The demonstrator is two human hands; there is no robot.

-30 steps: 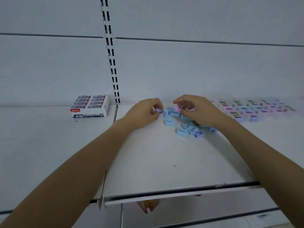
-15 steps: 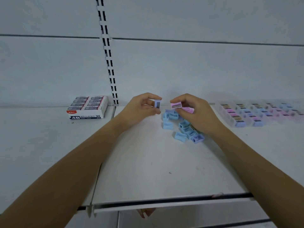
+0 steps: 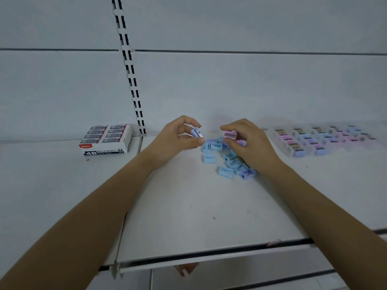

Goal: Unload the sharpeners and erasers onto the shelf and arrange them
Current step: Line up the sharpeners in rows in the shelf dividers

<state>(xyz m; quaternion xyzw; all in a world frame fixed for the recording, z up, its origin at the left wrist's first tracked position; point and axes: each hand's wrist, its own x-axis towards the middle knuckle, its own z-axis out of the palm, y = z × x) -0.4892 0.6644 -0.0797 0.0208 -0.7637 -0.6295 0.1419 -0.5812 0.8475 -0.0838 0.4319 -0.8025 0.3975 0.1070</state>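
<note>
Pinching lilac sharpener [image 3: 196, 133], pink sharpener [image 3: 230, 135]

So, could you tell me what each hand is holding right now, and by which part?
The left hand pinches a bluish sharpener by opposite edges; the right hand pinches a pink sharpener likewise.

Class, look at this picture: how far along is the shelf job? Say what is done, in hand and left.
Done: rows of sharpeners stand lined up on the right of the shelf, and the eraser box sits at the left. In hand: the left hand pinches a bluish sharpener, the right hand a pink sharpener. Left: the loose pile of blue sharpeners below them needs arranging.
</note>
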